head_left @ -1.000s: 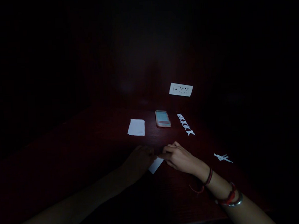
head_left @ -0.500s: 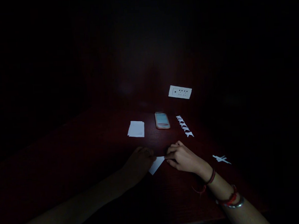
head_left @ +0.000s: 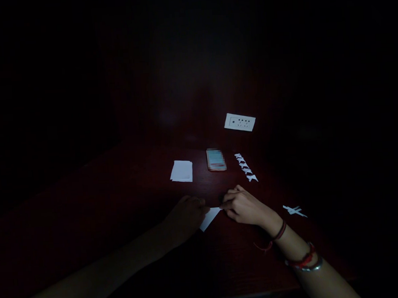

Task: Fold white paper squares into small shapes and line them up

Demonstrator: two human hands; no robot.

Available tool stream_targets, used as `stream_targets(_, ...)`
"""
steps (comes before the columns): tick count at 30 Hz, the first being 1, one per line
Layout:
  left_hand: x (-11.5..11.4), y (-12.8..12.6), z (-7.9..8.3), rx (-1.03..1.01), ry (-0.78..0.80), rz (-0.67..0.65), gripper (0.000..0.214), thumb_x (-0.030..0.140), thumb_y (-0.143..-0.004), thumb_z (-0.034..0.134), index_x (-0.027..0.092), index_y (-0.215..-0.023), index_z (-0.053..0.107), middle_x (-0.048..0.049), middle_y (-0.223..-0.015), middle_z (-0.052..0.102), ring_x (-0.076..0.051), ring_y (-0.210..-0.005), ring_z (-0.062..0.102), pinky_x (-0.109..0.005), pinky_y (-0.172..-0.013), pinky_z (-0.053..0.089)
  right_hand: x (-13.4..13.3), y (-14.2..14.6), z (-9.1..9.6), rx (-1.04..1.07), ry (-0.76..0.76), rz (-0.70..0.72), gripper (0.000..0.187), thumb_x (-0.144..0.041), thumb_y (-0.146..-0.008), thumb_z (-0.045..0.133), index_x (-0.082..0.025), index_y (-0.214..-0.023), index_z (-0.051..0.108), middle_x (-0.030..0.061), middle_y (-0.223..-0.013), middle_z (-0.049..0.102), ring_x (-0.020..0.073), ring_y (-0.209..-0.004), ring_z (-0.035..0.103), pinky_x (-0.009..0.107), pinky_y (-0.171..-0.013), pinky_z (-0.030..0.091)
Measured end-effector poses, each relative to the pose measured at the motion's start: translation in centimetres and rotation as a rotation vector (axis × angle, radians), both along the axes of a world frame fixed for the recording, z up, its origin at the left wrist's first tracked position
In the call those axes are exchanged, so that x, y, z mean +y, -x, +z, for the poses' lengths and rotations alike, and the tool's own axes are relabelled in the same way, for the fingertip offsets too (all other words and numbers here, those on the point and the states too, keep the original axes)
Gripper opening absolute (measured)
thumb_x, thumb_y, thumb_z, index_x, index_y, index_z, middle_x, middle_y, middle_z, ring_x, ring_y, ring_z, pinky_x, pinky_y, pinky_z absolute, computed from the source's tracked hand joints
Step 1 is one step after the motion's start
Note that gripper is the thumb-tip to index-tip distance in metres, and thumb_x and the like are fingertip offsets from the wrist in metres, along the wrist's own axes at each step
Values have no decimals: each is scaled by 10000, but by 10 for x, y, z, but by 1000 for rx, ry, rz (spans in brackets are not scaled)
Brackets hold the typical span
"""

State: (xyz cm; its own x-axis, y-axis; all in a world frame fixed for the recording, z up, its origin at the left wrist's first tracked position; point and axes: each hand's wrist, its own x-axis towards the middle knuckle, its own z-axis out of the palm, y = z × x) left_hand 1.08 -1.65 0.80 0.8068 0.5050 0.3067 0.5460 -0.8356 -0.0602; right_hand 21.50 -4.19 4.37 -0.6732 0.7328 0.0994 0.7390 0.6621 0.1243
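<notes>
Dark red wall [head_left: 198,86] and counter [head_left: 206,184] fade into deep shadow on both sides in the head view, with a white socket plate [head_left: 239,122] on the wall. Near the middle of the counter we see a small white sheet [head_left: 210,219] between our hands, its upper edge nearly straight and its lower corner pointing towards us. Our left hand [head_left: 187,218] lies in shade with bent fingers over the sheet's left part; our right hand [head_left: 245,207], fingers curled in, touches its upper right corner. As far as this poor light lets us judge, both touch the paper, but we cannot tell whether either pinches or merely presses it. Beyond them lie a stack of paper [head_left: 182,171], a blurred-out phone [head_left: 216,159] and a slanting row of folded paper pieces [head_left: 243,165]. Crossed paper strips [head_left: 294,210] lie right of our right wrist, which wears a dark cord [head_left: 280,232], a red band [head_left: 305,262] and a silver bangle [head_left: 316,266].
</notes>
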Motion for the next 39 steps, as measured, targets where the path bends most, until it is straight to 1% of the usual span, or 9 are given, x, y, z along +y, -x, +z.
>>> stream_targets(4,-1,5,1,-11,12,-2,224,98,-776,421,174,-925,571,-51,-858,550,-181,-792,498,-340,-739,333,-1,-6,3,-25,13,-42,171,-206,-752,459,-186,-792,623,28,-763,562,149,-811,452,321,-776,241)
stream_targets(8,1,5,-3,-26,14,-7,209,107,-761,438,172,-907,574,-50,-875,543,-185,-796,492,-334,-729,343,-2,-4,4,57,2,-44,239,-192,-780,421,-200,-955,585,36,-837,554,144,-831,457,309,-777,258)
stream_targets(11,4,2,-6,-21,-3,-3,239,112,-740,462,176,-948,560,-58,-889,537,-199,-804,483,-337,-712,346,-3,2,2,105,-4,-10,283,-196,-793,409,-226,-1043,537,37,-893,537,144,-847,454,305,-782,268)
stream_targets(18,3,2,-4,-35,14,-33,280,131,-772,406,186,-1018,527,-55,-895,520,-185,-799,483,-328,-710,335,-2,5,-2,82,13,0,233,-201,-795,411,-205,-940,594,38,-897,538,149,-858,464,333,-823,262)
stream_targets(23,2,4,-6,-22,17,-15,258,115,-749,403,173,-953,549,-59,-910,517,-191,-786,484,-336,-701,336,-2,-4,-1,75,29,-31,193,-234,-779,446,-190,-848,620,33,-891,543,160,-873,465,350,-829,257)
stream_targets(25,4,4,-7,-16,21,-8,248,109,-743,409,172,-933,555,-57,-906,521,-189,-784,483,-331,-702,340,-1,-5,0,90,34,-33,198,-236,-778,446,-187,-867,616,36,-880,543,155,-859,468,335,-811,270)
stream_targets(30,7,3,-13,-51,7,-26,267,133,-755,429,179,-993,539,-66,-966,518,-203,-844,472,-347,-731,336,-1,0,-1,133,33,-7,275,-223,-790,425,-215,-1042,536,38,-919,525,143,-852,468,318,-798,282)
stream_targets(35,6,3,-11,-46,18,-34,295,117,-751,420,176,-1021,525,-63,-944,519,-196,-836,473,-337,-728,334,-1,1,-1,74,32,-13,238,-233,-800,405,-209,-954,585,41,-913,523,151,-852,466,345,-817,266)
stream_targets(39,5,4,-10,-42,7,-24,284,119,-750,423,184,-1004,532,-60,-949,520,-199,-843,471,-341,-734,333,0,-2,0,35,15,-3,223,-230,-798,406,-198,-888,607,38,-877,535,156,-855,457,336,-795,274)
